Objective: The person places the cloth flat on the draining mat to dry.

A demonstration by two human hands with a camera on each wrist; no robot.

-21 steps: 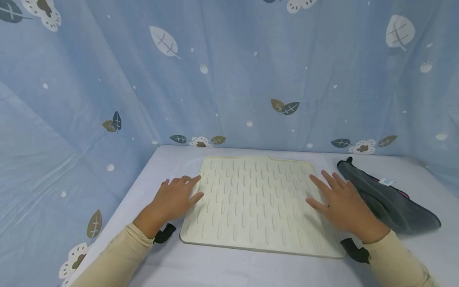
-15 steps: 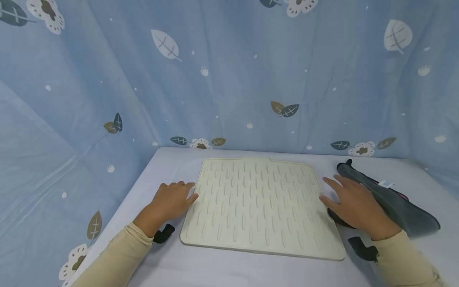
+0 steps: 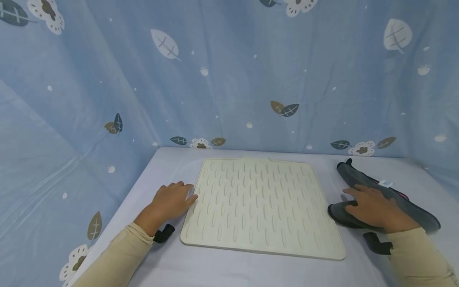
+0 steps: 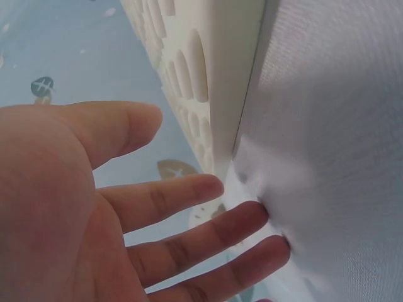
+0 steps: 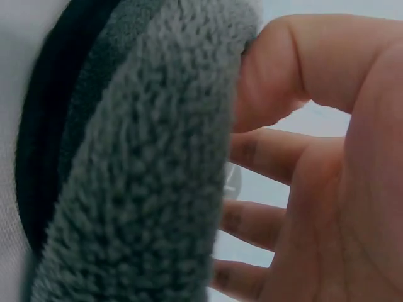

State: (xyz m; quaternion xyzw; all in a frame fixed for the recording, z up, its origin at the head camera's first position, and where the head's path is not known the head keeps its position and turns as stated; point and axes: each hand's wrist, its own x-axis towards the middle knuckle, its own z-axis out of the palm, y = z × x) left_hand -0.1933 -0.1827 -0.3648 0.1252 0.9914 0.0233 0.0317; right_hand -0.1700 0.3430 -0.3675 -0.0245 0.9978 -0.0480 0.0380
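Note:
In the head view a cream mat [image 3: 256, 207] with rows of raised oval ridges lies flat on the table. Beside its left edge is my left hand [image 3: 170, 201], fingers loosely extended; its fingertips [image 4: 277, 248] rest on the white cloth next to the mat's side [image 4: 239, 63]. To the right lies a folded, plush grey drying mat [image 3: 408, 211] with black edging and a white tag. My right hand [image 3: 374, 209] lies over it. Up close, the bent thumb presses the grey pile [image 5: 151, 170], and the other fingertips are hidden behind the fold.
White cloth [image 3: 215, 265] covers the table. A blue curtain [image 3: 229, 79] with printed leaves and flowers hangs behind and along the left side. Black wrist mounts [image 3: 378, 244] stick out beneath both sleeves.
My right hand has moved right, from over the cream mat's right side onto the grey drying mat. The left hand has drawn back slightly left and down.

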